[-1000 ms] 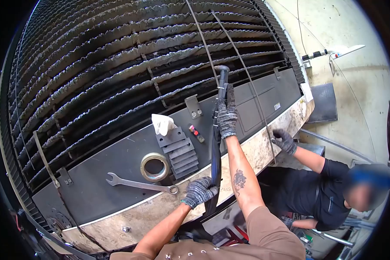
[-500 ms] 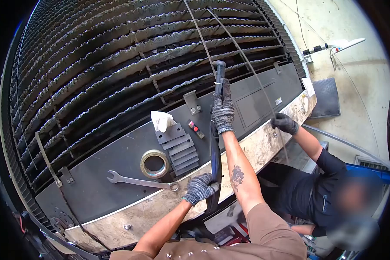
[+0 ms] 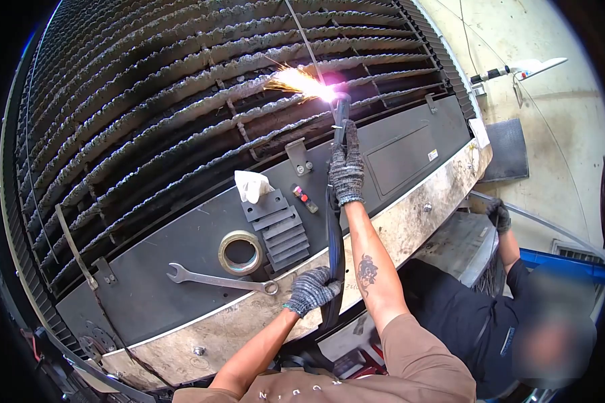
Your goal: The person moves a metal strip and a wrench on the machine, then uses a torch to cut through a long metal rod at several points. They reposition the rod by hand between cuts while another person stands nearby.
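Note:
My right hand point(image 3: 347, 176), in a grey knit glove, is wrapped around a cutting torch point(image 3: 342, 119). The torch head is at a thin metal strip point(image 3: 304, 35) lying over the slatted grate point(image 3: 175, 101). Bright light and orange sparks point(image 3: 297, 82) spray leftward from its tip and hide the contact point. Below, my left hand point(image 3: 310, 292), gloved alike, is closed on the torch's dark cable point(image 3: 335, 258), which runs down over the front edge. Beside that hand lies the ring end of a combination wrench point(image 3: 222, 280).
On the dark ledge point(image 3: 141, 258) are a tape roll point(image 3: 222, 252), slotted metal blocks point(image 3: 286, 235), a white cloth point(image 3: 251, 186) and a small red-marked tube point(image 3: 304, 199). A co-worker point(image 3: 477, 316) at right has a gloved hand point(image 3: 497, 215) by a metal box point(image 3: 460, 245).
Sparks and glare have appeared at the torch tip. The second strip, held by the co-worker, has gone from the grate; that person's hand has moved down and right. My hands have stayed put.

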Tool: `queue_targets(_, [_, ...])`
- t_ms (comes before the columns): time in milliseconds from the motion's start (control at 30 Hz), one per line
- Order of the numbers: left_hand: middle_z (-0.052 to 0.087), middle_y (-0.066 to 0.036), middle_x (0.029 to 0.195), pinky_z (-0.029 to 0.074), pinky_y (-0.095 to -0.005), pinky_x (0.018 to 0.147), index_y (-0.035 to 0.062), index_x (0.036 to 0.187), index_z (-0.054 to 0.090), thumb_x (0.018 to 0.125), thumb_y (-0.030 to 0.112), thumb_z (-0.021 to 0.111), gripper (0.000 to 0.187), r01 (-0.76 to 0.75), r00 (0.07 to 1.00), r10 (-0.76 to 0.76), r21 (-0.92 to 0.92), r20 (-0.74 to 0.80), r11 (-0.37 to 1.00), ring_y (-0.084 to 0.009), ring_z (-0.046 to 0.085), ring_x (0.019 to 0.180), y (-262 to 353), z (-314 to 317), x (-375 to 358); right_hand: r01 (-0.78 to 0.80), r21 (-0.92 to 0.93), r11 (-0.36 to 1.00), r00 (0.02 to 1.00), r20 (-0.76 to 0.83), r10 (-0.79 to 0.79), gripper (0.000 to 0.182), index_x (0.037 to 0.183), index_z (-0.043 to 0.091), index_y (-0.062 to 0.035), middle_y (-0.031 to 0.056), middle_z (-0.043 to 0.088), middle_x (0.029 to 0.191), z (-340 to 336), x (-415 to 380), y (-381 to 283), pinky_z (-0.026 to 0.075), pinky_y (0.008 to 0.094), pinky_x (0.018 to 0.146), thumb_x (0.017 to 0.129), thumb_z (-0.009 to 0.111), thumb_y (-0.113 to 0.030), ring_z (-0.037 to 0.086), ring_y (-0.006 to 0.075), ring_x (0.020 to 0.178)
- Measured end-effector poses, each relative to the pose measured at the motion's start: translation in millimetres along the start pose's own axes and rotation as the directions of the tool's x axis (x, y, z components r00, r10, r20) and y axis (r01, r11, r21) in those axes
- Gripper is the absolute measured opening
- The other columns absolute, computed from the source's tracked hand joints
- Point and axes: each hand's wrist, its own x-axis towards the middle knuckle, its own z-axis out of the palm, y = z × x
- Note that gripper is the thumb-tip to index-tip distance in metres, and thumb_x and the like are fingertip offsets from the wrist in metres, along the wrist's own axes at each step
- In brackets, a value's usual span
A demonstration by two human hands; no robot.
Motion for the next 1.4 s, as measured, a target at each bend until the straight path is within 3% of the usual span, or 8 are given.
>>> queue_targets(133, [0.075, -0.016, 0.1, 0.057, -0.0442, 0.082, 0.01, 0.105, 0.078, 0.085, 0.046, 0.069, 0.042, -0.041, 0.999, 0.04, -0.01, -0.033, 0.999, -0.0352, 0.072, 0.093, -1.8, 1.9, -0.6, 0.01, 0.074, 0.997, 0.999, 0.034, -0.012, 0.064, 0.164, 0.032, -0.0257, 0.0028, 0.063, 0.14, -1.4, -1.8, 0.3, 0.052, 0.0324, 0.059, 0.105, 0.056, -0.019, 0.057, 0.0105, 0.064])
queue_targets(233, [0.075, -0.015, 0.1, 0.056, -0.0442, 0.083, 0.0105, 0.107, 0.077, 0.086, 0.046, 0.069, 0.042, -0.024, 1.0, 0.024, 0.021, -0.002, 0.999, -0.0358, 0.072, 0.093, -4.3, 2.5, 0.2, -0.011, 0.123, 0.992, 1.0, 0.026, 0.007, 0.064, 0.163, 0.032, -0.0256, 0.0033, 0.064, 0.14, -1.3, -3.1, -1.4, 0.052, 0.0329, 0.059, 0.105, 0.058, -0.019, 0.056, 0.0098, 0.064])
queue_targets(533, [0.075, -0.019, 0.094, 0.056, -0.0478, 0.079, 0.0078, 0.103, 0.075, 0.085, 0.053, 0.069, 0.049, -0.007, 0.999, 0.01, 0.054, -0.045, 0.999, -0.0383, 0.072, 0.089, 4.2, -0.8, -0.2, 0.025, -0.352, 0.936, 1.0, 0.02, -0.019, 0.061, 0.162, 0.03, -0.0342, 0.0101, 0.058, 0.147, 2.6, -5.0, -13.0, 0.054, 0.0506, 0.069, 0.105, 0.053, -0.031, 0.071, 0.0425, 0.085])
queue_targets(633, [0.074, -0.019, 0.092, 0.056, -0.0478, 0.078, 0.0081, 0.103, 0.075, 0.084, 0.053, 0.071, 0.049, 0.015, 0.999, -0.014, 0.023, -0.044, 1.0, -0.0392, 0.071, 0.088, 1.6, 1.5, -0.6, 0.234, -0.103, 0.967, 0.961, -0.125, -0.246, 0.061, 0.16, 0.034, -0.0353, 0.0166, 0.064, 0.136, 3.3, -10.1, -21.5, 0.053, 0.0561, 0.075, 0.103, 0.056, -0.03, 0.068, 0.0477, 0.096])
queue_targets(800, [0.073, -0.02, 0.089, 0.055, -0.0478, 0.075, 0.0066, 0.097, 0.074, 0.083, 0.054, 0.072, 0.049, 0.002, 0.998, 0.004, 0.075, -0.07, 0.997, -0.0391, 0.071, 0.085, 1.5, 3.9, 0.8, 0.257, 0.008, 0.966, 0.958, -0.13, -0.254, 0.054, 0.154, 0.046, -0.0237, 0.03, 0.066, 0.11, -9.7, -17.2, -46.3, 0.051, 0.0579, 0.08, 0.101, 0.056, -0.024, 0.065, 0.0497, 0.097])
queue_targets(867, [0.073, -0.019, 0.089, 0.055, -0.0475, 0.075, 0.0079, 0.1, 0.075, 0.083, 0.055, 0.072, 0.05, 0.026, 0.999, -0.024, 0.116, -0.026, 0.993, -0.0384, 0.071, 0.084, 3.8, 1.9, 2.1, 0.154, -0.186, 0.97, 0.984, -0.06, -0.168, 0.045, 0.144, 0.053, -0.0138, 0.0301, 0.066, 0.107, 5.3, -12.0, -27.9, 0.051, 0.0579, 0.082, 0.101, 0.056, -0.024, 0.065, 0.0494, 0.095])
queue_targets(1000, [0.073, -0.018, 0.089, 0.055, -0.0461, 0.075, 0.0118, 0.109, 0.077, 0.083, 0.053, 0.074, 0.049, -0.049, 0.996, 0.048, -0.013, -0.076, 0.999, -0.0373, 0.071, 0.083, -8.8, 11.7, 2.5, 0.091, -0.219, 0.972, 0.996, 0.045, -0.083, 0.035, 0.128, 0.057, -0.0046, 0.0296, 0.064, 0.106, 6.7, -9.1, -27.7, 0.053, 0.0554, 0.084, 0.1, 0.054, -0.027, 0.066, 0.0454, 0.097])
queue_targets(1400, [0.071, -0.019, 0.088, 0.053, -0.0454, 0.073, 0.0074, 0.107, 0.075, 0.085, 0.048, 0.074, 0.046, -0.073, 0.995, 0.074, 0.024, -0.074, 0.997, -0.0386, 0.069, 0.082, -8.8, 13.1, 3.5, 0.065, -0.21, 0.976, 0.996, 0.079, -0.05, 0.05, 0.148, 0.048, -0.0156, 0.03, 0.065, 0.101, 4.3, -4.6, -25.1, 0.052, 0.0575, 0.081, 0.099, 0.056, -0.022, 0.066, 0.0472, 0.093])
